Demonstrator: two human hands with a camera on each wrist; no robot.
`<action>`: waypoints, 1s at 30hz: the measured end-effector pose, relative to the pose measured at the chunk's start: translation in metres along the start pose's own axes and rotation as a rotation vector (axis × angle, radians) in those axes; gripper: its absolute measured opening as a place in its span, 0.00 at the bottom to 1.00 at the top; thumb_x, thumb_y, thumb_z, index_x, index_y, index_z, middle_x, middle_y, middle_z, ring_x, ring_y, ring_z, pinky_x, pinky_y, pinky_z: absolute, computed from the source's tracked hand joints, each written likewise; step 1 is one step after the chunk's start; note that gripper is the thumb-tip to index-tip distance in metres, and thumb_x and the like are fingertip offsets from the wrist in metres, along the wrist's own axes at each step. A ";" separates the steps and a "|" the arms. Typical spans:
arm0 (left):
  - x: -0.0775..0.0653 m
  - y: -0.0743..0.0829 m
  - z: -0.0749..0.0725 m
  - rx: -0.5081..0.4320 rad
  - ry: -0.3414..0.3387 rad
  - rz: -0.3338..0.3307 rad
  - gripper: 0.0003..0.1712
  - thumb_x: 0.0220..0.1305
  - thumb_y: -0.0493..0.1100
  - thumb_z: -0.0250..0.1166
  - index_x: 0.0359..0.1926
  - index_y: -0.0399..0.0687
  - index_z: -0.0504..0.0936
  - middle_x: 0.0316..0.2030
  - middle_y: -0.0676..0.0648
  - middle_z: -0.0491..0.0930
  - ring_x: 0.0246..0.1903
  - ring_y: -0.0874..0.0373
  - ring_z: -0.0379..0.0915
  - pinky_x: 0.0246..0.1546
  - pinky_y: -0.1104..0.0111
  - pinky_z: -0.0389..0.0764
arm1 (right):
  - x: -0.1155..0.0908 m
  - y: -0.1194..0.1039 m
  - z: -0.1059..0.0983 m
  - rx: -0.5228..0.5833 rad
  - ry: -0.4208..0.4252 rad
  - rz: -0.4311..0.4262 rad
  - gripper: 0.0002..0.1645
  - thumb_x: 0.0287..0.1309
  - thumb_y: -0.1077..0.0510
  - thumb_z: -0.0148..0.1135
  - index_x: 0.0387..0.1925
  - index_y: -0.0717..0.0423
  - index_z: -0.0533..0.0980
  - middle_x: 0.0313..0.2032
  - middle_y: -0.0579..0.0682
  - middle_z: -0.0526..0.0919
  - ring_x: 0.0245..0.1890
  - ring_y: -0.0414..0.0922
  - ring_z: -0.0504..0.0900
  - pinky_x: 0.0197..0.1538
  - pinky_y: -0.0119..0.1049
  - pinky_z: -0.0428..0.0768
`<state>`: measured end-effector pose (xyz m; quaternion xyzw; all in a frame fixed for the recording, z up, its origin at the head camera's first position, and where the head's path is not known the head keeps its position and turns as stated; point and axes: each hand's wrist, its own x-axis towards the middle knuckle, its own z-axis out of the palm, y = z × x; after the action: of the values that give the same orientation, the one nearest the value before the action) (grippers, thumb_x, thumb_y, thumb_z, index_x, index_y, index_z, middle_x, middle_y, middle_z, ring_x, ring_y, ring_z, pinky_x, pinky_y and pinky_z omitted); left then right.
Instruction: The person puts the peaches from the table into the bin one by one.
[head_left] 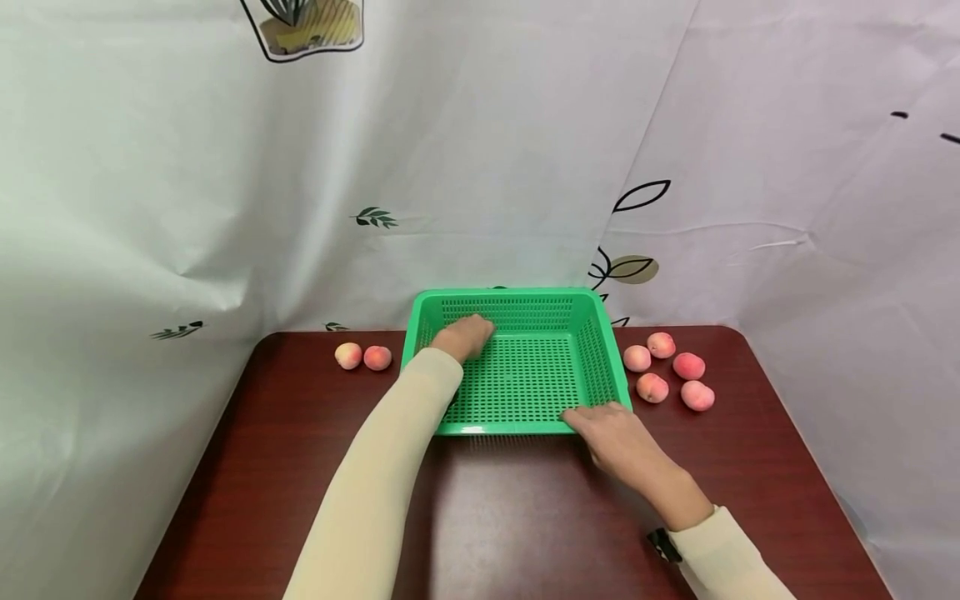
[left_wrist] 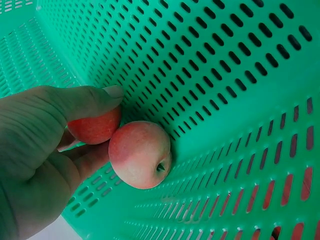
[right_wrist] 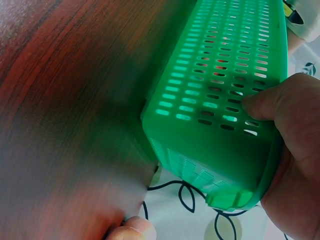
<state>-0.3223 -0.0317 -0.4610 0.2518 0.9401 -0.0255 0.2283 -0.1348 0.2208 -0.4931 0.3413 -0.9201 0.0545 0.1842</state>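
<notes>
Inside a green plastic basket (head_left: 517, 428), my left hand (head_left: 465, 335) reaches down near the far left corner. The left wrist view has its thumb and fingers around a red peach (left_wrist: 94, 128). A paler second peach (left_wrist: 140, 155) lies against the held one, on the basket's slotted bottom corner. From the head both of these peaches are hidden behind the hand and sleeve. My right hand (head_left: 618, 440) grips the basket's near rim by the right corner, its thumb (right_wrist: 260, 106) pressing the slotted side in the right wrist view.
Two peaches (head_left: 363, 357) lie on the dark red table (head_left: 502, 533) left of the basket. Several more peaches (head_left: 652, 387) are grouped to its right. A white patterned curtain (head_left: 480, 167) hangs right behind the table's far edge.
</notes>
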 end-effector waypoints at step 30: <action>0.001 0.003 0.000 0.063 -0.003 0.007 0.18 0.77 0.31 0.53 0.61 0.47 0.77 0.56 0.39 0.78 0.52 0.47 0.79 0.44 0.62 0.72 | 0.001 0.002 0.001 -0.007 -0.016 0.000 0.16 0.51 0.72 0.62 0.35 0.49 0.73 0.22 0.42 0.75 0.21 0.44 0.77 0.30 0.39 0.72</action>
<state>-0.3220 -0.0284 -0.4611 0.2622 0.9376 -0.0548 0.2216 -0.1369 0.2212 -0.4932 0.3412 -0.9217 0.0484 0.1780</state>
